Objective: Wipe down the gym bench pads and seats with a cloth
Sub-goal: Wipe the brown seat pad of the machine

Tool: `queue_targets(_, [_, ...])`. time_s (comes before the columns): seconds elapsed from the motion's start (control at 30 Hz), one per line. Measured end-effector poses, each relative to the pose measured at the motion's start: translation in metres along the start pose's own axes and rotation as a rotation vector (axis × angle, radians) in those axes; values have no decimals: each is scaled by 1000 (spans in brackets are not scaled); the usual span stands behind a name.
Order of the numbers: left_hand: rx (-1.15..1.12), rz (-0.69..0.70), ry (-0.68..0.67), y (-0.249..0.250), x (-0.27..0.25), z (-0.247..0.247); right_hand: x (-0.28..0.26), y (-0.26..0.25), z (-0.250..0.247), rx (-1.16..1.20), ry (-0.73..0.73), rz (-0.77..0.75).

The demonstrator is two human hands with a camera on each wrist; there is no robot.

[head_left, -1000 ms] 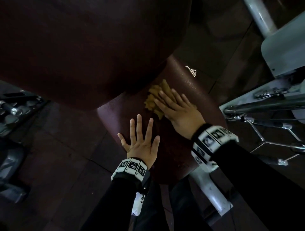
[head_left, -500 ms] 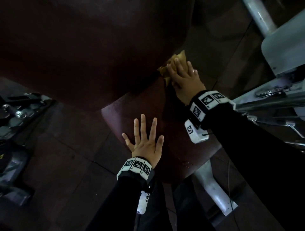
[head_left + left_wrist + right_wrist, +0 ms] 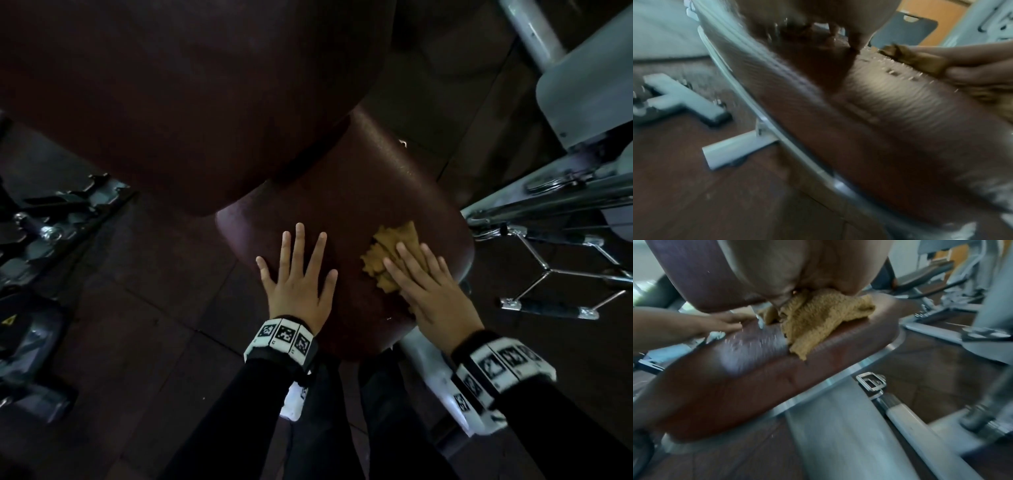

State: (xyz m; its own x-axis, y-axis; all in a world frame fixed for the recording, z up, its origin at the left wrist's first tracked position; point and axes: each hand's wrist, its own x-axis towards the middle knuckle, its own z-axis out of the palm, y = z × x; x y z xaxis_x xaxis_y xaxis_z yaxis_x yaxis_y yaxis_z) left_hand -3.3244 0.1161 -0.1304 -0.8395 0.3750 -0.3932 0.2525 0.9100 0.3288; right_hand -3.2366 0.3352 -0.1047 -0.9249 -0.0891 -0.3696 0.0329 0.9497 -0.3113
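The right hand [image 3: 435,294] lies flat on a crumpled tan cloth [image 3: 394,255], fingers [image 3: 411,260] straight and slightly spread, pressing it onto the right side of the dark red seat [image 3: 359,192] of the bench. The cloth bunches out ahead of the fingertips and to their left; in the right wrist view its loose edge [image 3: 818,331] lies near the seat's right rim. The left hand [image 3: 299,284] rests palm down on the seat just left of the cloth, apart from it, its fingers [image 3: 298,250] straight and splayed wide, holding nothing. A large pad [image 3: 191,96] of the same dark red overhangs the far part of the seat. Small bright droplets or specks [image 3: 748,340] show on the seat between the two hands. A pale metal frame [image 3: 838,426] carries the seat from below, and a chrome handle [image 3: 548,305] with black grips hangs to the right. Both wrist views are blurred.
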Motion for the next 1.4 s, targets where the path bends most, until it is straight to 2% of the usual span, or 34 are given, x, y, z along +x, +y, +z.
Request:
queue_targets(0.07, [85,55,79,-11,-1,-4,-17,2,6,11,-28,15])
queue_targets(0.13, [142,128,97,-29,4,-11,-18,2,5,42,-38,32])
queue_targets(0.27, [188,189,61,-67,20,-26,1,-7,-4,107,-43,67])
queue_targets(0.4, [160,260,16,-76,23,-30,34,-32,-9,45,-27,35])
queue_targets(0.53, [75,291,21,-77,24,-37,53,-71,3,-63,-67,-150])
queue_targets(0.63, [68,313,16,-79,23,-41,27,-92,16,-188,-113,-344])
queue_targets(0.73, [49,316,16,-80,23,-40,-12,-85,31,-252,-87,-429])
queue_targets(0.8, [32,306,22,-78,22,-40,-33,-68,35,-235,-28,-412])
queue_targets(0.93, [18,276,27,-73,20,-39,-46,-27,24,-75,9,-250])
queue_targets(1.07, [6,262,30,-71,20,-40,-22,-12,4,167,82,-64])
queue_targets(1.13, [3,254,26,-71,20,-40,3,-18,-1,193,107,-27])
queue_targets(1.27, [-17,252,22,-71,20,-41,47,-53,-2,94,106,-41])
queue_targets(1.4, [-28,254,27,-71,21,-43,36,-89,18,8,10,-223])
